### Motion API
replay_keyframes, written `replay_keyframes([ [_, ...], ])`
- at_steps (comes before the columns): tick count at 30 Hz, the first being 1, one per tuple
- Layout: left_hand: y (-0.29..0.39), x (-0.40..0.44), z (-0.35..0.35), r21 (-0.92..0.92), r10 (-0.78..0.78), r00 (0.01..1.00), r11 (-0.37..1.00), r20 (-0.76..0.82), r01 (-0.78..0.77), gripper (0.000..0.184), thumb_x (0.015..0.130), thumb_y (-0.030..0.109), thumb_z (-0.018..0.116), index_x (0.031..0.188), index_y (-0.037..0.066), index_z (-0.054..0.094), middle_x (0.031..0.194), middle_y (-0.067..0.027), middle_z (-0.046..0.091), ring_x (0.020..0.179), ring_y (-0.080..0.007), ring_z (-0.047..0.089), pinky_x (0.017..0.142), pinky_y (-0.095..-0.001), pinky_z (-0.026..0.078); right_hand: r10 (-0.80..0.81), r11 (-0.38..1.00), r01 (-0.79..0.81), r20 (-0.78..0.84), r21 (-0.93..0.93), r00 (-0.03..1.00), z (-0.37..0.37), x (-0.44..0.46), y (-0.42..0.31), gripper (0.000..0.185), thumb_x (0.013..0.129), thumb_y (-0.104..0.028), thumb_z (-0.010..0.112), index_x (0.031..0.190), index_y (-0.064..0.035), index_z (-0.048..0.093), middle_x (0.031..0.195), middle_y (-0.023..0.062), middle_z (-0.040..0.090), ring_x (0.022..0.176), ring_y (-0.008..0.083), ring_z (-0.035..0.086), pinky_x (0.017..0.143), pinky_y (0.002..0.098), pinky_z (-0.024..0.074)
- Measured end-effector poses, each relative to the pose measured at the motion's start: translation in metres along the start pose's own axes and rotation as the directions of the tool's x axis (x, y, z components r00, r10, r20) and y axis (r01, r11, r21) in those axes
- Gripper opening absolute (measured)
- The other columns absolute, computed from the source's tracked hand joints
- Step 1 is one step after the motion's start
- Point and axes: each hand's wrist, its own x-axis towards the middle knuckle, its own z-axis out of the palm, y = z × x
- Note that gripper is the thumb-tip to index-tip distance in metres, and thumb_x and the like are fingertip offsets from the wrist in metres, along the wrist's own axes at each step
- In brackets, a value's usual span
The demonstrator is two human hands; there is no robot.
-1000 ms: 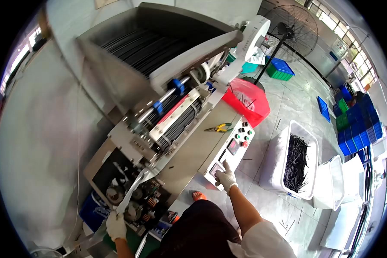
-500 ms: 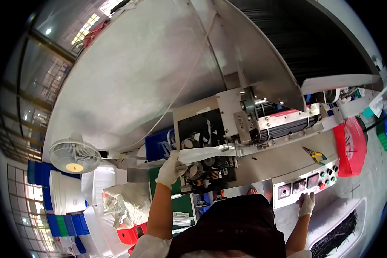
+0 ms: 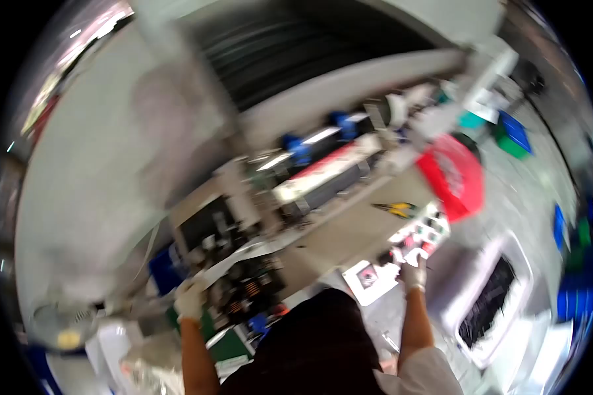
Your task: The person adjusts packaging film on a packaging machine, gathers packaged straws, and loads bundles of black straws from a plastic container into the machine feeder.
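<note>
My left hand (image 3: 190, 299), in a pale glove, is closed on the near end of a white strip (image 3: 237, 255). From there the strip runs up and right over the dark mechanism (image 3: 250, 286) into the machine. My right hand (image 3: 413, 271), also gloved, is at the lit control panel (image 3: 364, 280), over its coloured buttons. Motion blur smears its fingers, so I cannot tell whether it presses one. Pliers with yellow handles (image 3: 398, 209) lie on the metal worktop (image 3: 339, 230) above the panel.
A red bag (image 3: 456, 178) hangs at the worktop's right end. Below it stands a pale bin (image 3: 451, 299) holding dark thin pieces. A blue bin (image 3: 167, 270) is beside the mechanism, and a fan (image 3: 62, 322) stands at far left. The large dark hopper (image 3: 296, 49) is above.
The view has swung right and blurred, so the machine appears shifted left. My right hand has gone from the panel's lower edge up onto its buttons. My left hand stays at the strip's end.
</note>
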Motion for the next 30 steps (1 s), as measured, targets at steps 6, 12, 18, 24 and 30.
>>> replay_keyframes([
  [6,0.011,-0.008,0.018,0.213,0.108,0.98,0.975,-0.166,-0.071,0.023,0.091,0.026,0.066,0.08,0.006,0.064,0.059,0.0044,0.046,0.047,-0.0061,0.038,0.043,-0.0253,0.026,-0.212,0.904,0.058,-0.327,-0.424,0.921,0.091,-0.088,-0.097,0.081,0.081,-0.004,0.054,0.153,-0.0275,0.026,0.071,0.0079,0.059,0.051,0.0156,0.054,0.043,0.0326,0.049],
  [12,0.009,-0.013,0.027,0.195,0.069,0.968,0.981,-0.243,-0.021,0.022,0.091,0.022,0.065,0.076,0.007,0.061,0.058,0.0041,0.046,0.047,-0.0053,0.038,0.044,-0.0247,0.026,-0.255,0.747,0.009,-0.274,-0.665,0.927,0.085,-0.052,-0.108,0.079,0.083,-0.008,0.049,0.154,-0.0266,0.022,0.104,0.014,0.067,0.055,0.0189,0.06,0.044,0.0318,0.0502],
  [18,-0.003,-0.009,0.015,0.113,0.111,0.967,0.99,-0.231,-0.087,0.021,0.092,0.02,0.063,0.075,0.009,0.06,0.056,0.0039,0.046,0.045,-0.0054,0.037,0.044,-0.0246,0.026,-0.343,0.545,0.006,-0.216,-0.838,0.914,0.062,-0.002,-0.091,0.074,0.08,-0.006,0.049,0.151,-0.0187,0.029,0.097,0.0185,0.063,0.061,0.0225,0.062,0.041,0.0327,0.0497],
  [24,0.009,-0.02,0.028,0.114,0.095,0.956,0.991,-0.279,-0.065,0.021,0.092,0.023,0.063,0.08,0.006,0.063,0.058,0.002,0.048,0.046,-0.0078,0.038,0.045,-0.0266,0.028,-0.24,0.544,-0.063,-0.227,-0.837,0.944,0.1,-0.037,-0.143,0.045,0.083,-0.01,0.052,0.128,-0.0118,0.049,0.094,0.0225,0.067,0.078,0.0312,0.069,0.056,0.0393,0.0554],
  [30,-0.001,-0.011,0.023,0.328,0.117,0.924,0.944,-0.364,0.009,0.03,0.087,0.031,0.064,0.091,0.002,0.069,0.069,-0.0061,0.061,0.062,-0.0163,0.054,0.062,-0.0347,0.045,-0.228,0.828,0.079,-0.205,-0.556,0.952,0.087,-0.047,-0.103,0.083,0.08,-0.016,0.063,0.152,-0.0111,0.022,0.083,0.0135,0.063,0.06,0.0209,0.061,0.045,0.0339,0.0514],
])
